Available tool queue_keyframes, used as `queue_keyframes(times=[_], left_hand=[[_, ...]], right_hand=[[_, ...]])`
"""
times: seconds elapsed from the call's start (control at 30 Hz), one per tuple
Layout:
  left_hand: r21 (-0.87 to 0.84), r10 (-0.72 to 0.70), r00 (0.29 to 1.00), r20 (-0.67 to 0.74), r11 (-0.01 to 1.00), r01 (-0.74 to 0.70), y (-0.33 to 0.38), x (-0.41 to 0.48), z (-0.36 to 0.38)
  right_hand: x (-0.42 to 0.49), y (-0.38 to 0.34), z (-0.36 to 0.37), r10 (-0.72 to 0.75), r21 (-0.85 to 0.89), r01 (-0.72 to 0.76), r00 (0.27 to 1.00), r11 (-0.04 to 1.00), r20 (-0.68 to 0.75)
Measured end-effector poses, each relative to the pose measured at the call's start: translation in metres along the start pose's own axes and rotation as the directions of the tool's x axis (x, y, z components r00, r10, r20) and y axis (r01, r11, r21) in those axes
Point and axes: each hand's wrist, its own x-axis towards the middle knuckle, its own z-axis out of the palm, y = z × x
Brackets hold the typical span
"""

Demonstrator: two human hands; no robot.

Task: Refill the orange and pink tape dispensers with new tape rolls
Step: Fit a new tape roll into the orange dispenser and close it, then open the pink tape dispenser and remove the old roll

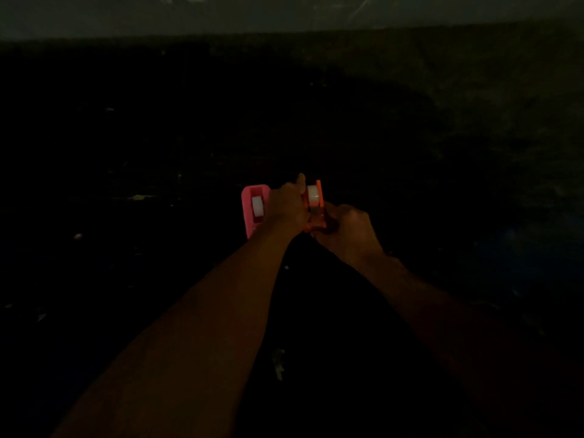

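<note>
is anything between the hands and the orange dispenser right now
Nothing visible. Both hands are already on the orange dispenser: the left hand against its left side, the right hand at its near right end. A white roll sits in it. The pink dispenser lies just left, partly behind the left hand.

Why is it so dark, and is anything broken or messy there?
Nothing looks broken. The pink dispenser and the orange dispenser each hold a white roll. The left hand and right hand grip the orange one. The room is dim; pale specks dot the dark surface.
</note>
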Motion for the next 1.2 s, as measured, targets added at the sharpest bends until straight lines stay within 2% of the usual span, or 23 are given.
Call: queue_keyframes(times=[0.1,0.23,0.37,0.43,0.53,0.57,0.67,0.77,0.83,1.03,1.2], left_hand=[[0.005,0.005,1.0,0.017,1.0,-0.005,0.002,-0.002,-0.004],[0.008,-0.002,0.999,0.035,1.0,0.002,0.004,-0.006,-0.01],[0.043,0.028,0.999,0.016,0.999,-0.029,0.008,-0.016,-0.02],[-0.038,0.041,0.997,-0.058,0.998,-0.043,0.002,-0.019,-0.03],[-0.297,-0.005,0.972,-0.235,0.952,-0.067,-0.011,-0.025,-0.05],[-0.322,-0.034,0.955,-0.294,0.945,-0.066,-0.015,-0.029,-0.059],[-0.243,-0.064,0.909,-0.411,0.969,-0.041,-0.028,-0.045,-0.081],[-0.251,-0.136,0.906,-0.4,0.967,0.035,-0.043,-0.056,-0.085],[-0.272,-0.189,0.911,-0.368,0.958,0.089,-0.052,-0.059,-0.079],[-0.266,-0.188,0.953,-0.238,0.956,0.122,-0.067,-0.053,-0.05],[-0.266,-0.207,0.955,-0.214,0.953,0.148,-0.075,-0.039,-0.038]], right_hand=[[-0.001,-0.002,-0.001,-0.02,-0.054,0.019,1.0,0.998,-0.014],[-0.004,-0.006,-0.002,0.003,-0.022,-0.003,1.0,1.0,-0.005],[-0.006,-0.008,-0.007,-0.001,-0.124,0.005,0.999,0.992,0.034],[-0.009,-0.005,-0.012,0.038,-0.137,-0.03,0.998,0.99,0.057],[-0.015,-0.01,-0.029,0.107,-0.146,-0.107,0.994,0.984,-0.006],[-0.016,-0.015,-0.037,0.097,-0.138,-0.103,0.994,0.985,-0.051],[-0.016,-0.042,-0.053,0.008,-0.1,-0.023,0.99,0.995,-0.144],[-0.013,-0.07,-0.047,-0.094,-0.086,0.079,0.978,0.993,-0.186],[-0.012,-0.086,-0.035,-0.095,-0.082,0.085,0.986,0.993,-0.137],[0.004,-0.095,0.015,0.027,-0.17,-0.018,0.998,0.985,0.053],[0.02,-0.085,0.042,0.121,-0.193,-0.106,0.99,0.975,0.066]])
